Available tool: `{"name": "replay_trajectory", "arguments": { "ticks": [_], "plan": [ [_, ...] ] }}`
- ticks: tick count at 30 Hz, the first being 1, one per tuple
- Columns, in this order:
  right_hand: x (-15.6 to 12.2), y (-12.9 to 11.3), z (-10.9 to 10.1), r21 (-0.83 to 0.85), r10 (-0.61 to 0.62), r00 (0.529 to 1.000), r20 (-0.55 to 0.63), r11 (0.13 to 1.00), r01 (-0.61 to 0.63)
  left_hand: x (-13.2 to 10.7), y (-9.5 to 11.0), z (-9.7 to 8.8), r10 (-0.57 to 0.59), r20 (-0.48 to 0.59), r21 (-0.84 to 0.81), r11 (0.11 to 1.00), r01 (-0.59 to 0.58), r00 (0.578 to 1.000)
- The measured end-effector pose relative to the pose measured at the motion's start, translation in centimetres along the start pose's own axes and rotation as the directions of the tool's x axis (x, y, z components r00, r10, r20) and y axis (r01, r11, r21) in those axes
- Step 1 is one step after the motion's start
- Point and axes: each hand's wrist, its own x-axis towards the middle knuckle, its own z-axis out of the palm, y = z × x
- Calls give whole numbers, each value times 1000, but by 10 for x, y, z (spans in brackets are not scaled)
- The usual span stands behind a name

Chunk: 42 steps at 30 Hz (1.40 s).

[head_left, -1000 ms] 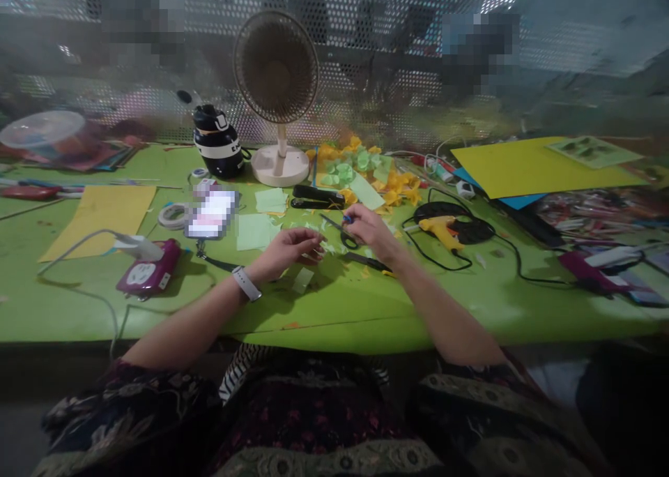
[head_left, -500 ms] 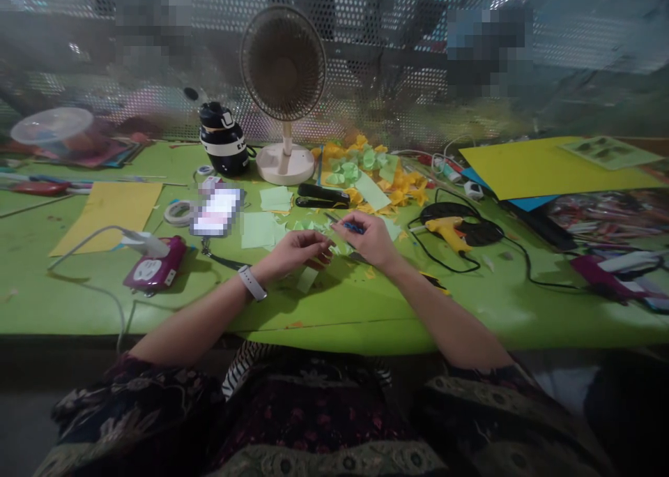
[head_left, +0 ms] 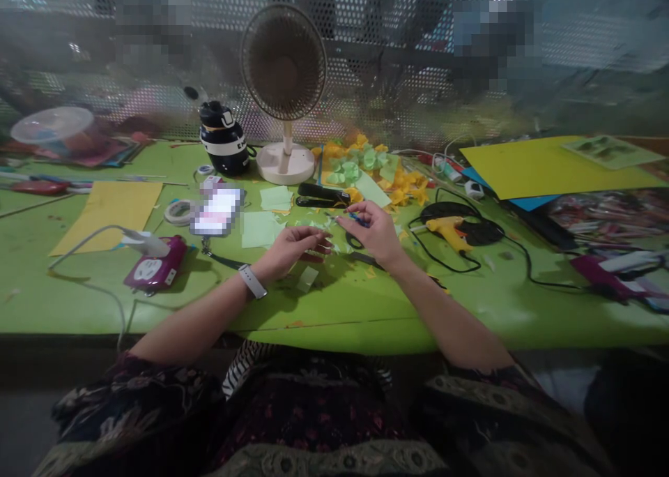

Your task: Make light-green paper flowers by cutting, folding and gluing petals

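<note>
With the right hand (head_left: 370, 234), clasping blue-and-black scissors (head_left: 357, 218), now showing a dark finger loop hidden half a second earlier, seemingly spread between snips. Just left, curling the left hand (head_left: 300, 245), with fingertips close and any contents impossible to tell. Backed by a black stapler (head_left: 323, 197); flanked at right by a yellow glue gun (head_left: 448, 233).

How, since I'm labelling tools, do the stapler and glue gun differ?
The stapler is black, the glue gun mostly yellow. The stapler is long and straight, the glue gun angled like a pistol. The glue gun is corded, the stapler apparently cordless. Both lie on the green table.
</note>
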Motion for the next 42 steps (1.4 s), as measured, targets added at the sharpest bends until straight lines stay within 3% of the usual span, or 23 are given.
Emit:
{"name": "replay_trajectory", "arguments": {
  "ticks": [3, 9, 16, 28, 42],
  "plan": [
    [-3, -6, -4, -6, -14, 999, 31, 1000, 14, 2, 1, 0, 22, -90, -64, 998, -28, 996],
    [-10, -6, 1, -231, -155, 943, 296, 946, 228, 2, 3, 0, 73, -136, -116, 989, -89, 988],
    [-6, 5, 3, -300, -198, 937, 288, 910, 285, 2, 2, 1, 92, -106, -116, 988, -105, 990],
    [-7, 0, -1, -257, -185, 923, 336, 925, 279, 4, -2, -2, 217, -100, -12, 976, -219, 971],
    [-7, -3, -2, -260, -189, 921, 342, 923, 286, 4, -7, -3, 272, -110, 47, 962, -268, 956]
  ]
}}
